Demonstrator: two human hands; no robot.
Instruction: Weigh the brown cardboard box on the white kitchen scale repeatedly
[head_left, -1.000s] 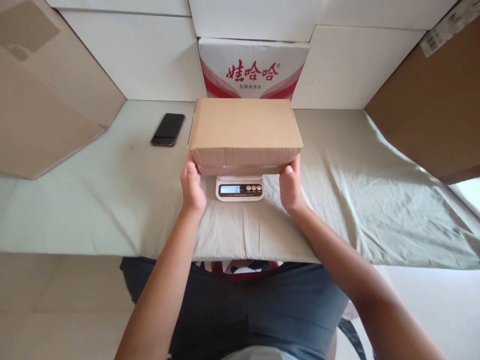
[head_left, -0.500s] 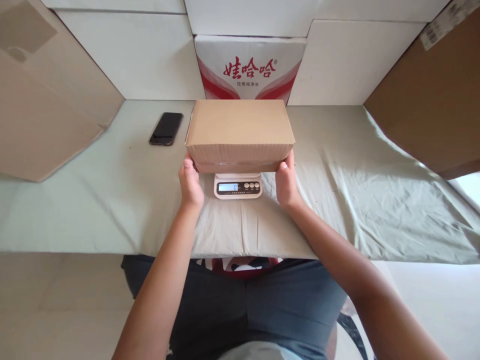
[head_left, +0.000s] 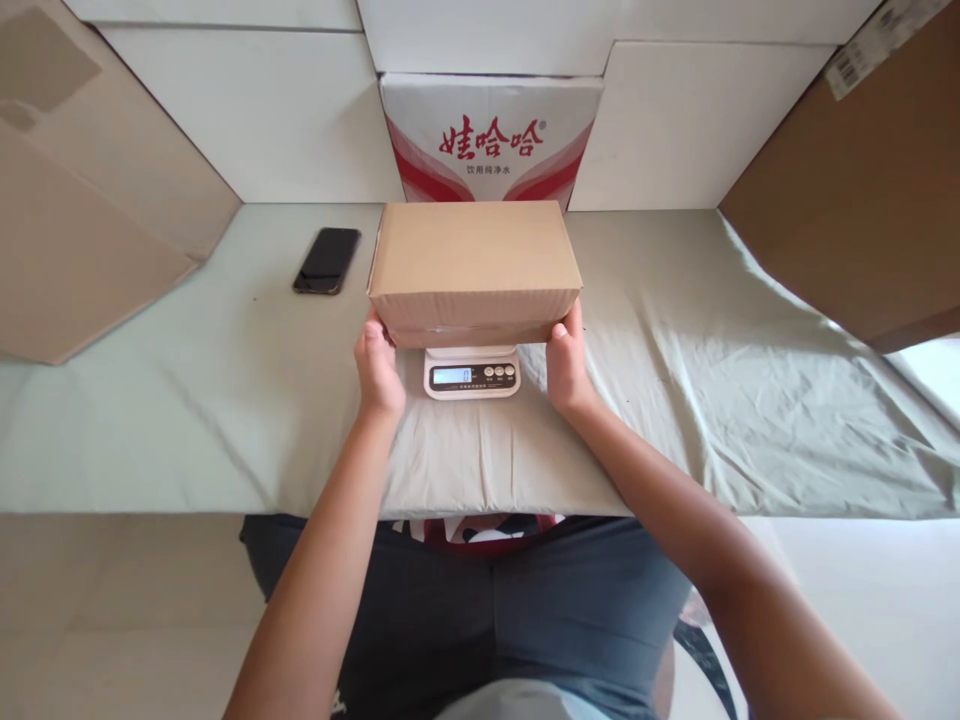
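Note:
A brown cardboard box (head_left: pixel 476 248) is held level between my two hands, over a small white digital scale (head_left: pixel 472 392). My left hand (head_left: pixel 379 368) grips the box's lower left corner, thumb against the front and fingers hidden behind. At the lower right corner, my right hand (head_left: pixel 566 358) holds it the same way. The scale's lit display reads 0, and three round buttons sit to its right. The box covers the scale's platform, so I cannot tell whether they touch.
A black phone (head_left: pixel 328 261) lies on the pale green cloth (head_left: pixel 187 400) to the left. Behind stands a white and red carton (head_left: pixel 491 140) among white boxes (head_left: pixel 660 120). Large brown cartons flank the table, one at left (head_left: pixel 97 200) and one at right (head_left: pixel 847 210).
The whole view has shifted slightly left. Both hands keep their grip on the cardboard box above the scale, and the display still shows 0.

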